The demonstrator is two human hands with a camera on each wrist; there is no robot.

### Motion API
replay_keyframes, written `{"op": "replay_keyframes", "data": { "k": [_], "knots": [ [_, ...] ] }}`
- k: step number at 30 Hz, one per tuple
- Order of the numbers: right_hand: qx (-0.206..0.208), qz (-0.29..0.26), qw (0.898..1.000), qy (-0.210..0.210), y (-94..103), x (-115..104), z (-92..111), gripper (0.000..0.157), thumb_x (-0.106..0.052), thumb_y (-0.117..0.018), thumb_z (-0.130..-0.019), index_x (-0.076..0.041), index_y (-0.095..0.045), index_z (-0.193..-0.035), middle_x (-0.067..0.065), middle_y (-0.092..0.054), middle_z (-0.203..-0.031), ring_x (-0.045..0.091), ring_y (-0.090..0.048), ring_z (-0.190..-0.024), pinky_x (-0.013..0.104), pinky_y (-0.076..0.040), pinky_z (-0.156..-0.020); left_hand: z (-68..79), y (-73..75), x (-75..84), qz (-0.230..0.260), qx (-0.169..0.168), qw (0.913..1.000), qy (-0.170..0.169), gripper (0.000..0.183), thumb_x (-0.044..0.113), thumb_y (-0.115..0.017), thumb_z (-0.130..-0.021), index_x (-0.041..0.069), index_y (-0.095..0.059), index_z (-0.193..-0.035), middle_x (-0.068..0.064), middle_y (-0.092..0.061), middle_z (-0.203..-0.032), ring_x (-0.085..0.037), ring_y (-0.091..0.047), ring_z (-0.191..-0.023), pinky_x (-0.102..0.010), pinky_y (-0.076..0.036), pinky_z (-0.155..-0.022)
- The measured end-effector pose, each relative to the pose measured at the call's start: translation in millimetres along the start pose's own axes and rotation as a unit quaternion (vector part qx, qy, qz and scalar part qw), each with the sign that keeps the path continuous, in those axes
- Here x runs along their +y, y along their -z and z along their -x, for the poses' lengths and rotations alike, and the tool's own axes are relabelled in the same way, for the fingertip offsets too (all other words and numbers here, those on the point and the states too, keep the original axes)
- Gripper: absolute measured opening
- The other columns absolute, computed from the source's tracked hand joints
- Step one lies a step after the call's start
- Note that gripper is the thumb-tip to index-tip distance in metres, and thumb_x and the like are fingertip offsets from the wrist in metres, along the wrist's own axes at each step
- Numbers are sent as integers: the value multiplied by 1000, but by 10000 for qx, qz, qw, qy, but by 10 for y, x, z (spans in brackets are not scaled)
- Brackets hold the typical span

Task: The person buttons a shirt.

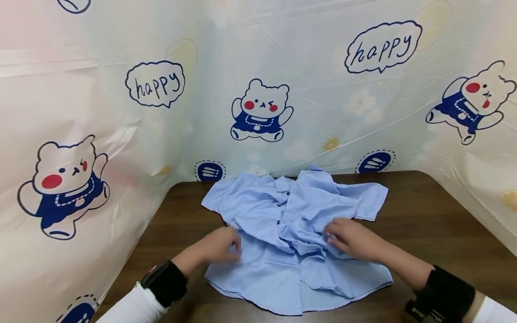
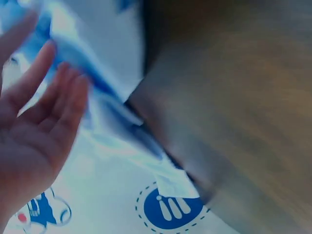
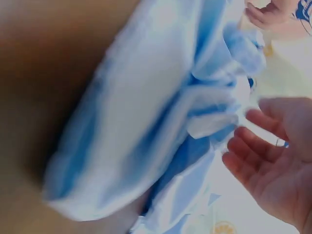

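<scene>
A light blue short-sleeved button-up shirt (image 1: 258, 264) lies front up, its collar (image 1: 282, 184) toward the far edge and its curved hem nearest me. Creases bunch across its middle, below the dark buttons (image 1: 278, 205). Over the shirt's left side is my left hand (image 1: 222, 245), blurred, its fingers loosely bent. My right hand (image 1: 355, 240) is over the right side, below the sleeve. Both wrist views show relaxed fingers with nothing gripped: the left hand (image 2: 41, 117) beside the blue cloth, the right hand (image 3: 273, 151) near the crumpled folds (image 3: 209, 117).
The shirt is on a dark brown wooden table (image 1: 420, 211). A pale curtain (image 1: 315, 58) printed with bears and "happy" bubbles hangs behind the table and along both sides. Black camera bands (image 1: 165, 283) wrap both wrists.
</scene>
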State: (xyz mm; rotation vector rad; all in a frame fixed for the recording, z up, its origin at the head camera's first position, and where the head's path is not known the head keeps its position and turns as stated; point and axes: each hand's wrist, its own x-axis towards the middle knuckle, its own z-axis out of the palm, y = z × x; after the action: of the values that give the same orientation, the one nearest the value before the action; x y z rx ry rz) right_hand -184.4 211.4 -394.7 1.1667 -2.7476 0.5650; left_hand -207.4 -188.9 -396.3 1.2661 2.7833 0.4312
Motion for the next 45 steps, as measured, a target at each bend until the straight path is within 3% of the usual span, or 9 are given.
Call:
{"op": "replay_keyframes", "data": {
  "k": [3,5,11,22,28,34,37,40,45],
  "knots": [
    [38,298,9981,-536,27,53,-221,17,-10,-62,-95,-1,-69,-108,6,-67,-100,26,-63,-97,46,-51,-86,-228,78,-63,167,829,9958,348,10,13,-73,-86,10,-66,-82,-1,-60,-82,-17,-57,-78,-31,-48,-71],
    [-338,354,9936,-1018,15,109,-344,18,-13,-59,-97,-1,-69,-105,7,-67,-95,29,-64,-94,48,-51,-85,-383,96,-124,213,934,9930,688,5,11,-68,-91,6,-68,-90,-5,-63,-89,-23,-61,-86,-37,-50,-77],
    [-1615,607,9636,-2042,-138,408,-540,38,-33,-52,-101,2,-67,-105,13,-66,-94,32,-63,-90,50,-49,-83,-688,2,-330,339,-149,9866,1588,22,18,-57,-100,2,-71,-96,-8,-68,-89,-25,-64,-89,-41,-49,-82],
    [-2078,478,9407,-2639,-154,1135,-723,74,-45,-54,-98,12,-37,-142,37,-35,-144,51,-32,-133,65,-25,-105,-1010,-150,-530,661,-740,9636,2483,74,56,-57,-93,1,-47,-142,-17,-47,-144,-32,-42,-134,-44,-35,-108],
    [-2035,570,9368,-2788,-123,1360,-725,64,-33,-51,-101,6,-32,-148,36,-25,-150,50,-20,-139,73,-14,-104,-1096,-255,-591,360,-838,9685,2317,103,61,-74,-77,0,-34,-149,-19,-30,-155,-33,-27,-143,-45,-28,-113],
    [-1621,1093,9500,-2433,19,1228,-692,52,-22,-62,-95,8,-49,-135,35,-42,-139,49,-40,-128,62,-32,-103,-1061,-196,-531,78,-610,9802,1881,110,53,-85,-68,-2,-33,-149,-20,-36,-151,-33,-33,-140,-43,-30,-111],
    [-889,1111,9808,-1331,95,1016,-560,38,-12,-71,-86,8,-61,-117,28,-58,-118,43,-56,-110,53,-45,-92,-908,-78,-379,-160,11,9909,1337,79,35,-89,-71,-3,-53,-129,-18,-58,-126,-32,-53,-118,-42,-43,-98],
    [-427,893,9949,-192,119,769,-357,28,-7,-76,-80,5,-66,-103,16,-64,-100,35,-61,-95,48,-50,-82,-665,-13,-221,-471,352,9957,716,40,24,-87,-72,4,-63,-96,-7,-61,-92,-22,-57,-86,-37,-48,-77],
    [-1250,234,9901,-587,47,445,-68,49,-27,-80,-81,4,-65,-115,19,-64,-113,38,-60,-107,52,-48,-90,-310,-164,-161,-503,-472,9958,605,48,39,-86,-72,7,-68,-103,-6,-62,-104,-21,-58,-98,-36,-49,-85]
  ]
}}
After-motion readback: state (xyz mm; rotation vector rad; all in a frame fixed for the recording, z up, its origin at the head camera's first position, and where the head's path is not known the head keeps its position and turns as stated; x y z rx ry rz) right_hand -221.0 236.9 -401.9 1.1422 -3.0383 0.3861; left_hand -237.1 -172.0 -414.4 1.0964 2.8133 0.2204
